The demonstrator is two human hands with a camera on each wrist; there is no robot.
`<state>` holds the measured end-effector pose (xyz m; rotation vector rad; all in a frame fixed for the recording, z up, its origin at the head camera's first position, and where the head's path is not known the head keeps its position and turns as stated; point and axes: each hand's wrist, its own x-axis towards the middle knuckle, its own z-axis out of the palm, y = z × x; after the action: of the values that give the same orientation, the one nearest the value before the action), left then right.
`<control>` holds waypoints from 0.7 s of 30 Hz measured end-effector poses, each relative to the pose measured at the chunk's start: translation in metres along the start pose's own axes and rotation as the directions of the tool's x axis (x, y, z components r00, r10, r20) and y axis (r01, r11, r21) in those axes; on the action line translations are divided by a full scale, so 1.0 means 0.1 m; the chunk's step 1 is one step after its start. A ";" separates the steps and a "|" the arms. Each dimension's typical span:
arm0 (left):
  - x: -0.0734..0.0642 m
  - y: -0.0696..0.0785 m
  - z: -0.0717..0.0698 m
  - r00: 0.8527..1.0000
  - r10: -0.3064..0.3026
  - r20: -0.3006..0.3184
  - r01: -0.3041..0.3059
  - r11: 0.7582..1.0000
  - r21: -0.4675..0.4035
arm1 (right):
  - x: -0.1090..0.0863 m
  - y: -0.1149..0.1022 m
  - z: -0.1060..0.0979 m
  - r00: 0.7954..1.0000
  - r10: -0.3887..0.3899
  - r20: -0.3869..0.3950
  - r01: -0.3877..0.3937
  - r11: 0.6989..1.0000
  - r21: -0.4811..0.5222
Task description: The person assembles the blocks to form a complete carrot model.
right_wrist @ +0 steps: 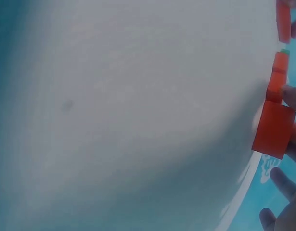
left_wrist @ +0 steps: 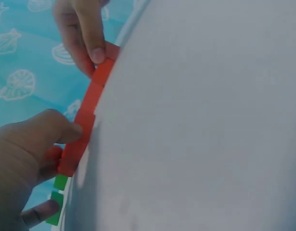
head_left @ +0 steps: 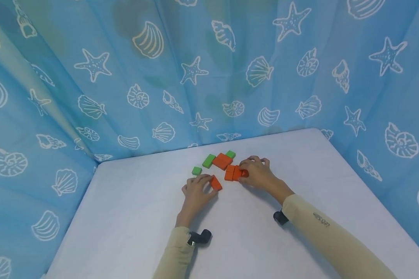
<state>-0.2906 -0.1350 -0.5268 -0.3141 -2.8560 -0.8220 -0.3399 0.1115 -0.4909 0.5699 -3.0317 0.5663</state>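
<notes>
My left hand (head_left: pixel 195 195) pinches a flat orange block (head_left: pixel 215 183) between thumb and fingers, on the near left side of the group. The left wrist view shows the thumb on the face of this block (left_wrist: pixel 79 139). My right hand (head_left: pixel 260 173) grips an orange block (right_wrist: pixel 274 129) at the right end of a short row. Its fingers hide part of that block in the head view. Directly left of it stand other orange blocks (head_left: pixel 229 173), side by side. Behind the row lies a larger orange piece (head_left: pixel 222 161).
Green blocks lie around the orange ones: one (head_left: pixel 197 171) beyond my left hand, a longer one (head_left: pixel 208 161) at the back, and another (head_left: pixel 231 154) at the far right. All are on a white table (head_left: pixel 136 217). A blue shell-patterned curtain (head_left: pixel 202 100) hangs behind it.
</notes>
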 end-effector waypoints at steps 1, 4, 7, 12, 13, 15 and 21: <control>-0.03 0.00 0.00 1.000 0.004 0.005 -0.004 1.000 -0.006 | 0.00 0.00 0.00 1.000 0.009 0.005 -0.009 1.000 0.002; -0.14 -0.03 -0.01 1.000 0.030 0.004 -0.030 0.999 -0.016 | 0.01 -0.02 0.01 0.999 0.025 0.021 -0.025 1.000 -0.002; -0.25 -0.05 -0.02 0.999 0.053 -0.006 -0.053 0.998 -0.038 | 0.01 -0.04 0.02 0.999 0.025 0.034 -0.024 1.000 -0.006; -0.37 -0.08 -0.05 0.995 0.104 -0.012 -0.105 0.990 -0.089 | -0.02 -0.05 0.00 1.000 0.022 0.021 -0.022 1.000 -0.004; -0.39 -0.08 -0.05 0.994 0.113 -0.006 -0.113 0.989 -0.099 | -0.03 -0.05 -0.01 1.000 0.024 0.017 -0.024 1.000 -0.006; -0.45 -0.09 -0.05 0.992 0.126 0.013 -0.124 0.986 -0.114 | -0.05 -0.05 -0.02 1.000 0.027 0.014 -0.027 1.000 -0.015; -0.59 -0.11 -0.07 0.986 0.168 0.016 -0.164 0.975 -0.149 | -0.12 -0.07 -0.02 1.000 -0.002 0.020 0.003 1.000 -0.025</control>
<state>-0.2359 -0.1571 -0.5379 -0.5791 -2.7525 -1.0029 -0.3262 0.1107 -0.4874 0.5823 -3.0519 0.5244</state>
